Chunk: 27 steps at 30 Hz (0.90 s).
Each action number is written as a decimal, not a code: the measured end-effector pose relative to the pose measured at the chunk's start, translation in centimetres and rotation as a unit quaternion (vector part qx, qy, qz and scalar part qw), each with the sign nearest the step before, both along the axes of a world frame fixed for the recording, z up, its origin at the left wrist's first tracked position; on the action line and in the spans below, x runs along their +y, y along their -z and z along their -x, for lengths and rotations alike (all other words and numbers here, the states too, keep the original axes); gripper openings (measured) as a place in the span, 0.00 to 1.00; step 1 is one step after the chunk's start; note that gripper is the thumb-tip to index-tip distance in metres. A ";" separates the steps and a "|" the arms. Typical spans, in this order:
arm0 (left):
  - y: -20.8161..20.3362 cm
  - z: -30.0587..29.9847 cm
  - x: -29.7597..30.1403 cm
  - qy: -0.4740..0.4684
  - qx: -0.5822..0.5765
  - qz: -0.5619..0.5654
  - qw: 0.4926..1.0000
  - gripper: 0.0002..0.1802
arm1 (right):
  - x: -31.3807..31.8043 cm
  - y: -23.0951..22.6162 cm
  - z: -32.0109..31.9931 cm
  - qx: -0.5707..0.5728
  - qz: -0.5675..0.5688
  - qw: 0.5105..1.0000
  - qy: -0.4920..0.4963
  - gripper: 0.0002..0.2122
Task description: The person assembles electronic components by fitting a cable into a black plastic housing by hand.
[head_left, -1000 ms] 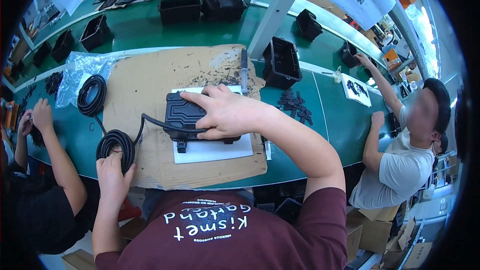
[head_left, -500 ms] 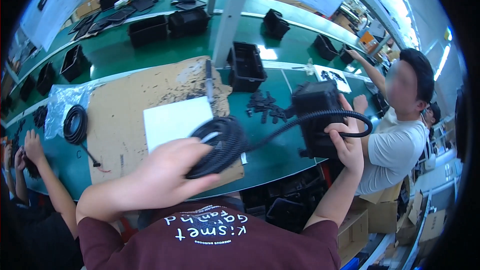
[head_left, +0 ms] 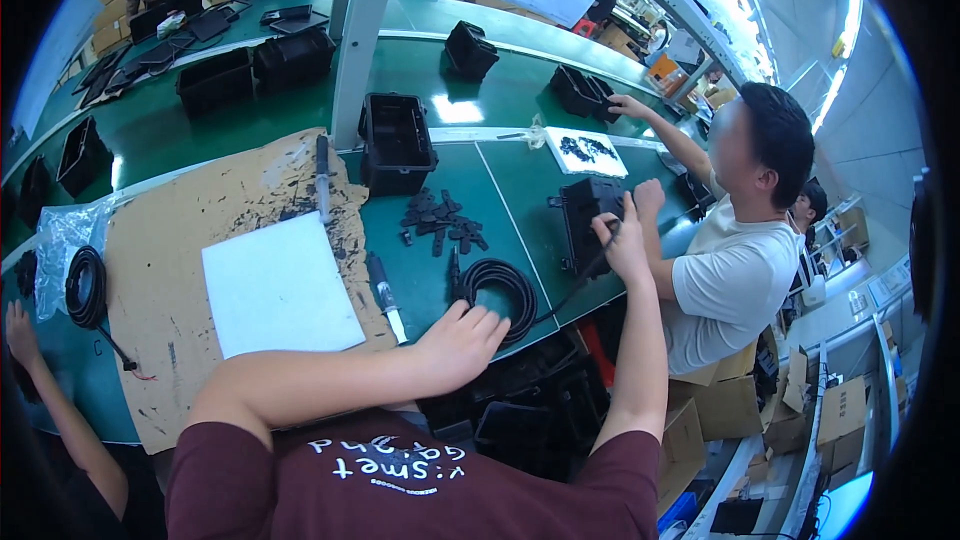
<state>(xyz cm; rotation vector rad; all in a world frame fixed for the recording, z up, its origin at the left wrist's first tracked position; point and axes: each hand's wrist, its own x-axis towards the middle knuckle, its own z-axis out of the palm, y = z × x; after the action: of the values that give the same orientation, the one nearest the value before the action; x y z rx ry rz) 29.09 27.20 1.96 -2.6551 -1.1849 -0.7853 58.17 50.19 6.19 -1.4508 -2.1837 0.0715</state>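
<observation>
Left grip (head_left: 460, 348) touches near side of coiled black cable (head_left: 523, 290). Right grip (head_left: 625, 248) rests against right side of black case (head_left: 583, 222). Just left of left grip: syringe (head_left: 384, 292); farther left, white sheet (head_left: 280, 285) on cardboard (head_left: 150, 270). Beyond left grip: small black parts (head_left: 440, 223), open black bin (head_left: 400, 178) on green tabletop (head_left: 522, 180). Right of right grip: white-shirted co-worker (head_left: 735, 285).

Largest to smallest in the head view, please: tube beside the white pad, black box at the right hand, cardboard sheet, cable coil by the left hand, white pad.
1. Cardboard sheet
2. White pad
3. Black box and cable coil: similar, both partly covered, so unranked
4. Tube
</observation>
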 end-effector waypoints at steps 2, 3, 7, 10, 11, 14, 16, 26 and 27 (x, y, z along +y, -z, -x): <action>-2.6 3.1 -2.7 0.080 -0.024 0.026 0.996 0.32 | 0.8 -0.5 2.3 -0.044 0.019 0.998 0.033 0.09; -3.8 4.8 -4.0 0.115 -0.020 0.054 0.992 0.34 | 1.7 -0.2 2.6 -0.053 0.032 0.997 0.037 0.10; -5.3 11.1 -9.7 0.076 -0.057 0.149 0.984 0.25 | 5.7 2.3 0.3 -0.038 0.082 0.995 0.032 0.13; -4.6 14.9 -13.1 -0.036 -0.069 0.180 0.981 0.20 | 6.2 2.8 0.1 -0.012 0.105 0.994 0.001 0.17; -4.4 15.7 -14.0 -0.035 -0.066 0.187 0.979 0.20 | 6.2 2.8 -0.6 -0.004 0.102 0.995 -0.005 0.20; -4.2 17.3 -16.3 -0.148 -0.111 0.149 0.972 0.17 | 5.5 2.2 -1.1 0.006 0.097 0.995 -0.012 0.28; -3.6 18.2 -17.1 -0.185 -0.110 0.136 0.967 0.16 | 4.5 1.3 -0.8 -0.016 0.089 0.996 -0.016 0.31; -2.5 21.0 -18.1 -0.218 -0.118 0.084 0.965 0.15 | -6.0 -7.4 2.1 0.069 -0.183 0.973 0.119 0.11; -2.6 20.8 -17.8 -0.220 -0.123 0.079 0.964 0.14 | -7.3 -8.0 5.8 0.140 -0.175 0.970 0.090 0.09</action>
<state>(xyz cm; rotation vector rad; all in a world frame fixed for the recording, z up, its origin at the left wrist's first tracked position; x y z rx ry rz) 8.27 9.38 4.53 -2.3074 -1.8856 -0.9833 52.32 42.92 14.23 -1.3372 -1.7281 -0.1561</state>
